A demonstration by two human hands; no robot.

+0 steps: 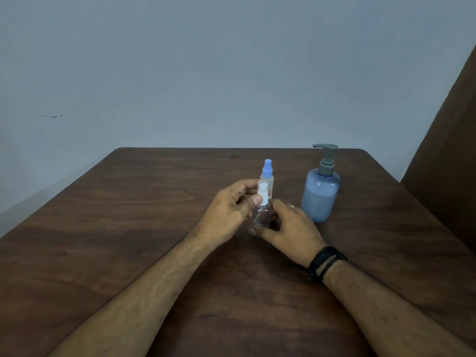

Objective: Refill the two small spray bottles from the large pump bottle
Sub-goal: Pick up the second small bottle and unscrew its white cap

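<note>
L hand (226, 212) fingers pinch white cap of clear bottle (260, 217); R hand (288, 228) fingers grip its base, mid-worktop. Blue-cap bottle (268, 179) upright just behind. Pump bottle (320, 191) to R. Worktop (128, 240): dark wood. Wall (231, 73): pale blue-grey.

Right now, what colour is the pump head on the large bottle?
Grey-green, atop the pale blue large pump bottle; pump head shows in the head view.

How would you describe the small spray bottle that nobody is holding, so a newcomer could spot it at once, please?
On the brown wooden table, look left of the large blue pump bottle. Just behind the two hands stands a small bottle with a blue spray top. The other small bottle, held in the hands, is clear with a white top.
</note>
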